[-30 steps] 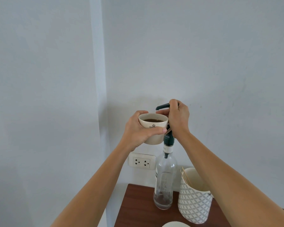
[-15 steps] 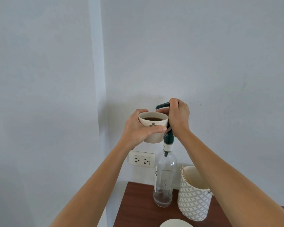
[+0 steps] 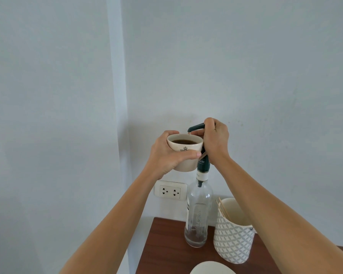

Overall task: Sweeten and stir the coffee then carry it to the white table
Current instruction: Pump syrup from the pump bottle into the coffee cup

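Left hand [image 3: 169, 155] wraps the raised coffee cup [image 3: 186, 152] beneath the spout. Right hand [image 3: 215, 142], fingers curled, presses down on the syrup bottle's [image 3: 198, 212] pump head [image 3: 196, 127].

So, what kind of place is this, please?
Probably a small coffee corner in a home or office. A pump-top syrup bottle and a patterned cup of wooden stir sticks stand on a brown wooden table against a plain wall with a power outlet.
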The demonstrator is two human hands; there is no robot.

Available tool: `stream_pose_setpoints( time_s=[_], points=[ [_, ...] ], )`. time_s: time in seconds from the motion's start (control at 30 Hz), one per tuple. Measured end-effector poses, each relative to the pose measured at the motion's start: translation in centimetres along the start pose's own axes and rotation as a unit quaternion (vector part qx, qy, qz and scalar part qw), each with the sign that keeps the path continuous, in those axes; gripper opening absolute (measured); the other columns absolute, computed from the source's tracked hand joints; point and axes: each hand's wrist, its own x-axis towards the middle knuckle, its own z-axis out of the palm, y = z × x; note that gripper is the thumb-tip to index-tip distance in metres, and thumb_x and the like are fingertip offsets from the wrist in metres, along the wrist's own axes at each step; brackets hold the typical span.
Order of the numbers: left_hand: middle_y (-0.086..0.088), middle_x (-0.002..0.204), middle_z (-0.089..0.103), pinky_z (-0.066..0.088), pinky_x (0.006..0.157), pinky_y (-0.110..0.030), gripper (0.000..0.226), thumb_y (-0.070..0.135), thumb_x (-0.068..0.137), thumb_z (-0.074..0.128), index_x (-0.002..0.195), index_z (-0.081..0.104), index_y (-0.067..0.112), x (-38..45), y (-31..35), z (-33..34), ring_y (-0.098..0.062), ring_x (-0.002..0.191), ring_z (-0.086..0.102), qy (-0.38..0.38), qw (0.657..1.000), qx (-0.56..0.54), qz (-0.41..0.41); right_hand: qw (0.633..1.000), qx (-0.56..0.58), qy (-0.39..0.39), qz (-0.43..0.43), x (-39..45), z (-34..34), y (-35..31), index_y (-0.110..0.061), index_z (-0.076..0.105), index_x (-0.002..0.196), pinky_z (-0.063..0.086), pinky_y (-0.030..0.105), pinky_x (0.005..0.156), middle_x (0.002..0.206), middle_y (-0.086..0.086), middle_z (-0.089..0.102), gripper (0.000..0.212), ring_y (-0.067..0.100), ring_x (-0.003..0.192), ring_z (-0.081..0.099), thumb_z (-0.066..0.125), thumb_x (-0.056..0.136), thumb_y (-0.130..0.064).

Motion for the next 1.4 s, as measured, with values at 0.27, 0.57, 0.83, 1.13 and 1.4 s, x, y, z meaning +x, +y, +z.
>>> stream_pose_setpoints(
  time_s=[0.27,0.57,0.83,1.13,1.4],
  points=[
    [0.012,0.106,0.07,0.056,0.081,-0.028,0.09,0.052,0.032,0.088,0.115,0.058,0.033,-0.1,0.1,0.1,-0.01,0.098,0.069,-0.003,1.0,-0.002,-0.002,1.0,-0.011,-0.004,-0.001,0.0,-0.2,0.0,-0.009,0.053,0.058,0.052,0.034,0.058,0.058,0.002,0.075,0.035,0.019,0.056,0.066,0.037,0.088,-0.014],
    [0.006,0.111,0.072,0.057,0.082,-0.029,0.099,0.054,0.03,0.087,0.121,0.059,0.027,-0.4,0.5,0.0,-0.015,0.102,0.07,-0.007,1.0,0.006,-0.005,1.0,-0.02,-0.011,0.003,-0.4,-0.2,-0.1,-0.005,0.058,0.065,0.054,0.036,0.063,0.063,0.001,0.077,0.033,0.02,0.062,0.068,0.038,0.088,-0.017],
    [0.006,0.113,0.07,0.055,0.081,-0.028,0.105,0.056,0.029,0.084,0.126,0.058,0.025,-0.6,1.2,-0.4,-0.015,0.103,0.068,-0.004,1.0,0.015,-0.002,0.998,0.043,-0.011,0.047,-0.3,0.0,-0.9,-0.012,0.057,0.063,0.055,0.039,0.064,0.062,0.008,0.076,0.035,0.025,0.058,0.065,0.045,0.09,-0.03],
    [0.002,0.119,0.071,0.058,0.083,-0.032,0.104,0.056,0.031,0.087,0.126,0.058,0.026,-0.2,1.1,-0.1,-0.02,0.109,0.07,-0.009,1.0,0.012,-0.009,0.999,0.042,-0.01,0.029,0.0,-0.2,-0.4,-0.007,0.056,0.077,0.057,0.043,0.069,0.069,0.008,0.078,0.024,0.024,0.06,0.068,0.05,0.088,-0.028],
    [0.001,0.119,0.071,0.058,0.083,-0.033,0.106,0.055,0.03,0.087,0.127,0.058,0.023,-0.1,1.1,-0.1,-0.021,0.109,0.07,-0.008,1.0,0.008,-0.007,0.998,0.048,-0.013,0.027,0.1,0.0,-0.3,-0.006,0.055,0.074,0.051,0.035,0.06,0.068,0.009,0.077,0.023,0.025,0.058,0.069,0.046,0.086,-0.023]
  ],
)
